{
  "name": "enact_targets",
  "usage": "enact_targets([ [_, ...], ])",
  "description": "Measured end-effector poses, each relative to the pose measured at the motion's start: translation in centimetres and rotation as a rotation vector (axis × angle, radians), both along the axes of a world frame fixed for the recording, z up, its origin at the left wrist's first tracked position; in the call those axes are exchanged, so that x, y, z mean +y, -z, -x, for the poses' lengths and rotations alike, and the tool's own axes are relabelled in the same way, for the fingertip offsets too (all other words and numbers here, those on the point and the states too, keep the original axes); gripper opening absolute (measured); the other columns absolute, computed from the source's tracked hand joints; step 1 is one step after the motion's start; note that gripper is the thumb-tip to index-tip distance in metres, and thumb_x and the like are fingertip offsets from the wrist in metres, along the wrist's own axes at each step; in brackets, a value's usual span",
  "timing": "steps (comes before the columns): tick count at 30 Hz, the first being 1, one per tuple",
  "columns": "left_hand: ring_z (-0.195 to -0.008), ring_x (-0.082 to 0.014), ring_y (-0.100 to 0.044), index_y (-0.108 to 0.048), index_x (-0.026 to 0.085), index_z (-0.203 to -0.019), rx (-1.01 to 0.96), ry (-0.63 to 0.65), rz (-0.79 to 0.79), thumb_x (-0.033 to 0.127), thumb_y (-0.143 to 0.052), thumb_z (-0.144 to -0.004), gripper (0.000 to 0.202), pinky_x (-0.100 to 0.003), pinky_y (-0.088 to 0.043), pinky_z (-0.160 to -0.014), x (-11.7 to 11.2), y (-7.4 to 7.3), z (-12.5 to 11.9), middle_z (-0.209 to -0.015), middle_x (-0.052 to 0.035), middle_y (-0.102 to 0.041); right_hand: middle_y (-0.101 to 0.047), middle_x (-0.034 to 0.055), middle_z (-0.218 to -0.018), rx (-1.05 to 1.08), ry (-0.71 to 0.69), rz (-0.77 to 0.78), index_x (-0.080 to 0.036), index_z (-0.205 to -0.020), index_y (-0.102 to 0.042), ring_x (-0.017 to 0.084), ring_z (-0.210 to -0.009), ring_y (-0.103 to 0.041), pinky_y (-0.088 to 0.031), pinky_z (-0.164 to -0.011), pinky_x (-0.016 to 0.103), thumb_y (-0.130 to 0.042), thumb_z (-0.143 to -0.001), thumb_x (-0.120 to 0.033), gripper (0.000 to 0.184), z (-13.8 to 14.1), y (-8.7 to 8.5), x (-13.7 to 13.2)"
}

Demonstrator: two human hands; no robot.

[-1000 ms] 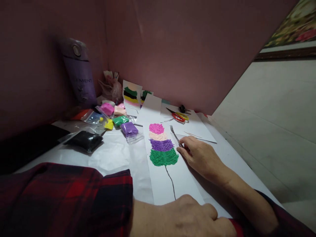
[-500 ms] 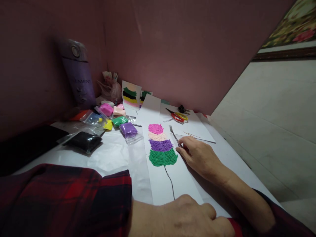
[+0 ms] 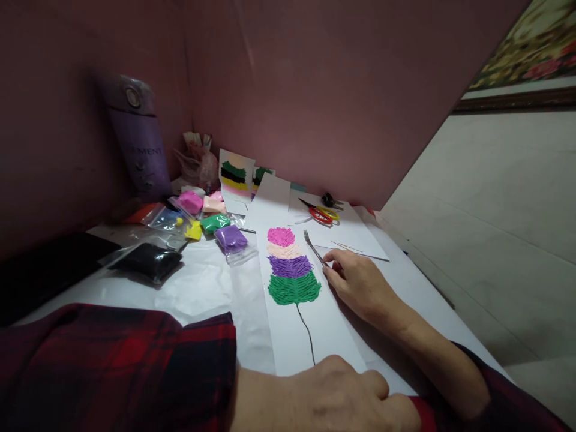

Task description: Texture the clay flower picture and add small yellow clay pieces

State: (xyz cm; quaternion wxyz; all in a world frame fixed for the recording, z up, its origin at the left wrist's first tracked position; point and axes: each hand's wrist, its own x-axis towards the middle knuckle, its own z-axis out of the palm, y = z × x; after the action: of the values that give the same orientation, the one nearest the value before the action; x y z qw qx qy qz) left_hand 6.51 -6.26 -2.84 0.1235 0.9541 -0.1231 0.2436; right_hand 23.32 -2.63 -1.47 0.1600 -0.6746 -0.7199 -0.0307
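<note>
"What are the hands doing?"
"The right hand (image 3: 360,285) pinches a fork (image 3: 314,248), the handle's end lost inside its grip, just right of the clay picture (image 3: 290,266). The left hand (image 3: 330,393) is near, partly cut off below; I can't tell whether it holds anything."
"And the stem (image 3: 308,333)?"
"Its near end vanishes behind the left hand."
"Farther out?"
"Scissors (image 3: 315,210), far right; far left, a bottle (image 3: 140,141), its lettering partly illegible."

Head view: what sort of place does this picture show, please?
Probably a craft table, perhaps at home. Plastic packets of coloured, clay-like material lie on it, near a white sheet with textured colour bands; scissors lie farther back.
</note>
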Motion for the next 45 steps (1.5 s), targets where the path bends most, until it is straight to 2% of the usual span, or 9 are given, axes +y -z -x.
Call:
enact_targets([
  [9,-0.062,-0.0121,-0.043,-0.056,0.016,-0.090,0.001,-0.034,-0.020,0.019,-0.047,-0.091,0.010,-0.027,-0.034,-0.039,-0.2,-0.4,0.0,-0.081,0.0015,-0.052,-0.069,0.0053,-0.070,0.103,0.099,0.004,-0.016,-0.093,-0.064,0.020,-0.062,-0.061,-0.041,-0.064,0.031,-0.053,-0.076,-0.014,0.021,0.2,0.1,0.1],
  [16,-0.062,-0.0130,-0.043,-0.056,0.017,-0.092,0.056,-0.035,-0.019,0.022,-0.052,-0.090,0.007,-0.028,-0.034,-0.038,-0.2,-0.6,0.0,-0.083,0.0016,-0.054,-0.066,0.0046,-0.067,0.156,0.094,0.001,-0.016,-0.088,-0.065,0.018,-0.059,-0.057,-0.040,-0.062,0.030,-0.051,-0.074,-0.015,0.020,0.1,0.3,0.2],
  [21,-0.062,-0.0124,-0.044,-0.057,0.016,-0.093,0.036,-0.035,-0.013,0.020,-0.050,-0.091,0.008,-0.028,-0.036,-0.038,-0.2,-0.6,0.0,-0.084,0.0010,-0.055,-0.066,0.0044,-0.068,0.192,0.080,-0.041,-0.015,-0.092,-0.065,0.019,-0.061,-0.058,-0.042,-0.064,0.031,-0.051,-0.075,-0.016,0.022,-0.1,0.7,0.4],
  [25,-0.062,-0.0118,-0.045,-0.058,0.015,-0.092,0.063,-0.018,-0.010,0.020,-0.052,-0.090,0.008,-0.028,-0.038,-0.038,-0.1,-0.8,0.0,-0.083,0.0006,-0.056,-0.067,0.0061,-0.072,0.185,0.100,-0.072,-0.014,-0.094,-0.065,0.020,-0.064,-0.059,-0.043,-0.066,0.032,-0.051,-0.077,-0.016,0.022,-0.2,0.7,0.5],
  [30,-0.060,-0.0117,-0.044,-0.059,0.015,-0.090,0.081,-0.037,-0.038,0.020,-0.053,-0.090,0.008,-0.027,-0.039,-0.036,-0.2,-1.1,-0.1,-0.080,0.0005,-0.055,-0.067,0.0069,-0.073,0.138,0.078,-0.049,-0.016,-0.081,-0.065,0.020,-0.066,-0.060,-0.043,-0.068,0.033,-0.052,-0.077,-0.014,0.014,-0.4,0.7,0.6],
  [34,-0.060,-0.0119,-0.045,-0.059,0.016,-0.091,0.085,-0.037,-0.037,0.020,-0.054,-0.089,0.007,-0.028,-0.039,-0.036,-0.2,-1.2,0.0,-0.080,0.0006,-0.056,-0.067,0.0071,-0.074,0.119,0.075,-0.054,-0.017,-0.079,-0.065,0.021,-0.067,-0.060,-0.044,-0.068,0.033,-0.052,-0.079,-0.016,0.013,-0.5,0.7,0.7],
  [40,-0.061,-0.0118,-0.046,-0.060,0.016,-0.090,0.129,-0.022,-0.040,0.022,-0.055,-0.089,0.008,-0.028,-0.041,-0.037,0.2,-1.4,-0.1,-0.082,0.0008,-0.058,-0.069,0.0081,-0.083,0.042,0.106,-0.056,-0.017,-0.084,-0.065,0.022,-0.076,-0.062,-0.044,-0.073,0.034,-0.052,-0.084,-0.015,0.013,-0.4,0.5,0.7],
  [45,-0.062,-0.0116,-0.046,-0.059,0.016,-0.090,0.104,-0.018,-0.034,0.021,-0.053,-0.090,0.008,-0.027,-0.041,-0.037,0.1,-1.3,-0.3,-0.082,0.0005,-0.058,-0.070,0.0074,-0.086,0.012,0.146,-0.034,-0.018,-0.088,-0.066,0.023,-0.078,-0.064,-0.044,-0.071,0.034,-0.058,-0.084,-0.024,0.010,-0.2,0.3,0.5],
])
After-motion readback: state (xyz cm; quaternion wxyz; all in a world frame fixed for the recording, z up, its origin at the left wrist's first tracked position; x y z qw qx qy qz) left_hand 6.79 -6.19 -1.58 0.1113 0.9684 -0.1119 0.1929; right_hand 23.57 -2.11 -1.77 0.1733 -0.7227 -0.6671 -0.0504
